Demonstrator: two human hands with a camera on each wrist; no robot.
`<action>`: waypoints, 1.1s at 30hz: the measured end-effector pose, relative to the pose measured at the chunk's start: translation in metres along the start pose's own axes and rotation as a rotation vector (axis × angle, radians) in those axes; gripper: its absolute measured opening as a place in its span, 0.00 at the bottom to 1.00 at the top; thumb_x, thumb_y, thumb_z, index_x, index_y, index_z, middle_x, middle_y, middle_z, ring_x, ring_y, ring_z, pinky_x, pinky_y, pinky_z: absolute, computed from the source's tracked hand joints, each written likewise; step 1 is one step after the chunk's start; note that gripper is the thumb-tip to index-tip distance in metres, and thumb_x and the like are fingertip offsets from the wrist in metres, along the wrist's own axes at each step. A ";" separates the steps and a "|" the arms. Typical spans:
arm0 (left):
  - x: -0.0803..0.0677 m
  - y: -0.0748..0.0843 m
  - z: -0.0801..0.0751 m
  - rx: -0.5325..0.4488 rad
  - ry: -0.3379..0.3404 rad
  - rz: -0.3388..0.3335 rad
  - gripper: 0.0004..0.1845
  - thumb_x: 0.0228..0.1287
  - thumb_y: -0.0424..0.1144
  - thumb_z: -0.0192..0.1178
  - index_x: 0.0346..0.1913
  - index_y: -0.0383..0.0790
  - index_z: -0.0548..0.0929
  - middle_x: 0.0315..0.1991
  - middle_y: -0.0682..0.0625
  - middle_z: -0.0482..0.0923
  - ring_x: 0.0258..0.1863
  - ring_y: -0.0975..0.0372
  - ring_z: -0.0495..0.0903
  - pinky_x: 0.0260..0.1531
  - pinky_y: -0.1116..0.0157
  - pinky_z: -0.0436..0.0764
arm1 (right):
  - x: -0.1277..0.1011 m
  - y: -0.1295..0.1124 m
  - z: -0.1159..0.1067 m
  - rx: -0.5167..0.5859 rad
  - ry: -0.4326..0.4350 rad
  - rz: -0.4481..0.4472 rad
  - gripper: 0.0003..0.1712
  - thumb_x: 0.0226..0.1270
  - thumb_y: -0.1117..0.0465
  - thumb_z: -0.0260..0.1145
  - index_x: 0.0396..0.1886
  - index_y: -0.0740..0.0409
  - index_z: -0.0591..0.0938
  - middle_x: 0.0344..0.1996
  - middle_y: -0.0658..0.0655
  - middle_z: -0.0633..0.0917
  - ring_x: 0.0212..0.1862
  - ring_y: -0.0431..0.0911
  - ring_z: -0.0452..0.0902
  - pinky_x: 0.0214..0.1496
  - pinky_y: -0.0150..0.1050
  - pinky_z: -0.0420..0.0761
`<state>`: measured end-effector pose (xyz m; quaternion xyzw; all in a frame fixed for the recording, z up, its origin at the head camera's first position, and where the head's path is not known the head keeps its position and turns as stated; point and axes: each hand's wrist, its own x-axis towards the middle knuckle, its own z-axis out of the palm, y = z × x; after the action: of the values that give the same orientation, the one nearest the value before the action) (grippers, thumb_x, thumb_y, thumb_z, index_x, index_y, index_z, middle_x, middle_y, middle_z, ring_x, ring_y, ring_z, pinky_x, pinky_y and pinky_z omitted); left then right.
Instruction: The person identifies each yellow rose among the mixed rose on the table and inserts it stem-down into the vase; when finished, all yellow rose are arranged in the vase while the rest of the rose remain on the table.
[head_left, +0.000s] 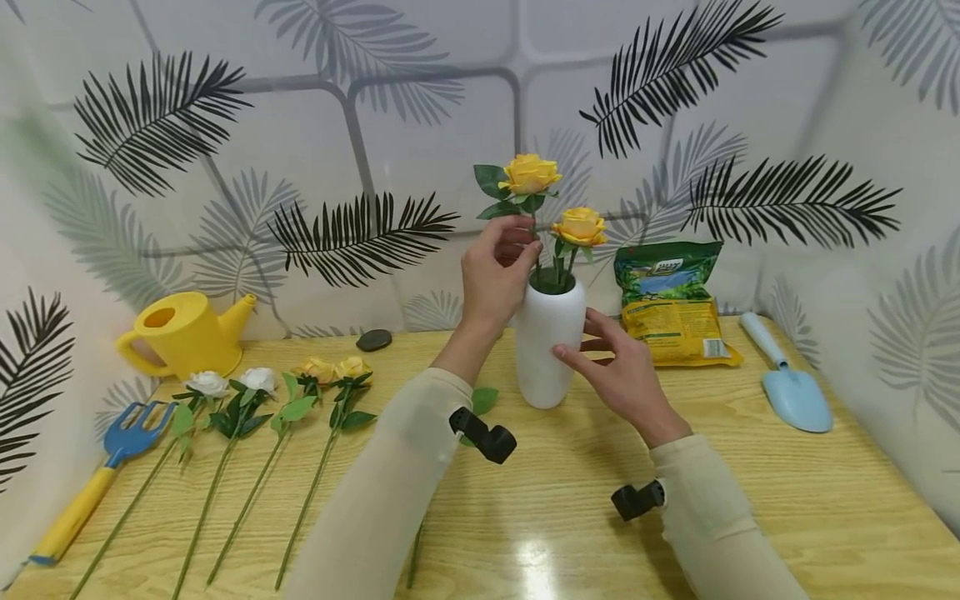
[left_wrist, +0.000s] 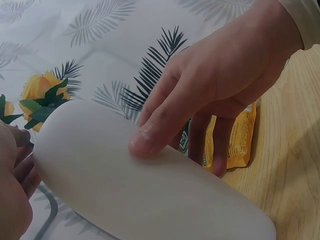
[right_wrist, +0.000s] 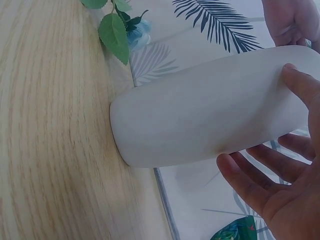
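Head view, wooden table [head_left: 750, 467], with me watching remotely: the white vase [head_left: 550, 342] is standing upright near the table's centre, and two yellow roses are already sitting in its mouth, a taller rose [head_left: 529, 174] at twelve o'clock above the vase and a shorter rose [head_left: 579, 226] at about one o'clock. Four more stems are lying side by side at about nine o'clock from the vase: two white roses [head_left: 232, 382] and two yellow roses [head_left: 333, 368]. I am judging the arranging as roughly a third done, with these four still waiting.

The left hand [head_left: 497, 279] is reaching up at the vase's rim, at eleven o'clock from the vase body; its fingers [head_left: 517, 237] are curling around the taller rose's stem just above the opening, pinching it. The right hand [head_left: 622, 367] is resting against the vase's side at three to four o'clock. In the right wrist view its fingers [right_wrist: 260, 187] are spreading loosely, fairly straight and wide apart, and only the thumb tip is pressing on the white wall; it is steadying rather than clasping.

Around the work: a yellow watering can [head_left: 180, 333] and a blue hand rake [head_left: 123, 442] are lying at nine o'clock, a dark stone [head_left: 373, 339] at ten o'clock, a soil bag [head_left: 675, 304] at two o'clock, and a pale blue trowel [head_left: 787, 379] at three o'clock
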<state>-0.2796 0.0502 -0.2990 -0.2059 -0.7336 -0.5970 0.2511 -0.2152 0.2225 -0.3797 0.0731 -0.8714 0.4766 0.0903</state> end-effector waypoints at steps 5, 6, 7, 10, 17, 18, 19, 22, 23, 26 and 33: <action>0.000 0.001 0.000 0.003 0.000 -0.005 0.14 0.69 0.32 0.64 0.56 0.36 0.81 0.45 0.41 0.86 0.41 0.54 0.85 0.44 0.69 0.84 | 0.000 0.000 0.000 -0.001 0.000 0.005 0.43 0.67 0.43 0.70 0.77 0.49 0.66 0.67 0.62 0.78 0.60 0.61 0.80 0.57 0.57 0.83; 0.000 0.001 0.000 0.002 0.002 -0.006 0.14 0.69 0.32 0.64 0.56 0.36 0.80 0.46 0.41 0.87 0.41 0.54 0.85 0.44 0.69 0.84 | 0.000 0.000 0.000 -0.001 -0.001 0.007 0.43 0.67 0.43 0.70 0.77 0.49 0.66 0.67 0.62 0.78 0.60 0.60 0.80 0.57 0.57 0.83; -0.001 0.001 -0.001 0.001 0.003 -0.008 0.14 0.69 0.32 0.64 0.56 0.36 0.80 0.46 0.41 0.87 0.41 0.54 0.85 0.43 0.70 0.84 | 0.000 0.000 0.000 -0.002 -0.002 0.008 0.43 0.67 0.43 0.70 0.77 0.49 0.66 0.67 0.62 0.78 0.60 0.60 0.80 0.57 0.57 0.83; -0.001 0.000 -0.001 -0.012 0.009 -0.009 0.14 0.70 0.32 0.63 0.55 0.36 0.80 0.46 0.41 0.87 0.40 0.54 0.86 0.41 0.72 0.83 | -0.001 0.000 0.000 -0.005 -0.001 0.007 0.43 0.67 0.43 0.70 0.77 0.49 0.66 0.67 0.62 0.78 0.60 0.60 0.80 0.57 0.57 0.83; -0.002 -0.001 -0.002 -0.029 0.012 -0.007 0.13 0.71 0.32 0.61 0.56 0.35 0.79 0.46 0.40 0.87 0.37 0.53 0.87 0.38 0.70 0.85 | 0.000 0.000 -0.001 -0.005 0.000 0.011 0.44 0.67 0.42 0.70 0.77 0.49 0.65 0.67 0.62 0.77 0.60 0.61 0.80 0.57 0.58 0.83; -0.002 -0.001 -0.002 -0.028 0.014 -0.010 0.13 0.71 0.32 0.61 0.56 0.35 0.79 0.46 0.40 0.88 0.37 0.53 0.87 0.38 0.69 0.86 | 0.000 0.000 -0.001 -0.006 0.000 0.010 0.44 0.67 0.42 0.70 0.77 0.49 0.65 0.67 0.62 0.77 0.60 0.60 0.80 0.57 0.58 0.83; -0.002 -0.002 -0.002 -0.029 0.016 -0.014 0.14 0.71 0.32 0.61 0.56 0.34 0.79 0.46 0.40 0.88 0.37 0.53 0.87 0.39 0.69 0.86 | 0.000 0.000 0.000 -0.007 0.001 0.008 0.43 0.67 0.42 0.70 0.77 0.49 0.66 0.67 0.62 0.78 0.60 0.60 0.80 0.57 0.57 0.83; -0.002 -0.002 -0.003 -0.035 0.025 -0.016 0.14 0.71 0.31 0.61 0.56 0.32 0.78 0.46 0.39 0.88 0.36 0.52 0.88 0.39 0.67 0.87 | 0.000 0.000 0.000 -0.008 0.002 0.005 0.43 0.67 0.43 0.70 0.77 0.50 0.66 0.67 0.62 0.78 0.60 0.60 0.80 0.57 0.57 0.84; -0.002 -0.002 -0.003 -0.040 0.027 -0.016 0.14 0.71 0.30 0.61 0.56 0.31 0.78 0.46 0.39 0.88 0.36 0.52 0.88 0.39 0.67 0.88 | 0.000 0.000 0.000 -0.008 0.002 0.005 0.43 0.67 0.43 0.70 0.77 0.50 0.66 0.67 0.62 0.78 0.60 0.60 0.80 0.57 0.57 0.84; -0.001 -0.003 -0.004 -0.058 0.032 -0.013 0.14 0.70 0.29 0.61 0.56 0.29 0.78 0.45 0.38 0.88 0.36 0.51 0.88 0.38 0.66 0.88 | 0.000 0.000 -0.001 -0.007 0.002 0.006 0.44 0.67 0.43 0.70 0.77 0.50 0.65 0.67 0.62 0.77 0.60 0.60 0.80 0.57 0.57 0.83; -0.001 -0.003 -0.003 -0.095 0.047 -0.016 0.11 0.70 0.29 0.62 0.53 0.31 0.80 0.44 0.37 0.88 0.33 0.49 0.88 0.36 0.64 0.88 | 0.000 0.001 0.000 -0.007 0.003 0.003 0.44 0.66 0.42 0.70 0.77 0.49 0.65 0.67 0.62 0.78 0.60 0.60 0.80 0.57 0.57 0.83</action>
<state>-0.2807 0.0467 -0.3014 -0.1975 -0.7001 -0.6377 0.2535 -0.2155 0.2234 -0.3802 0.0708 -0.8731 0.4737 0.0914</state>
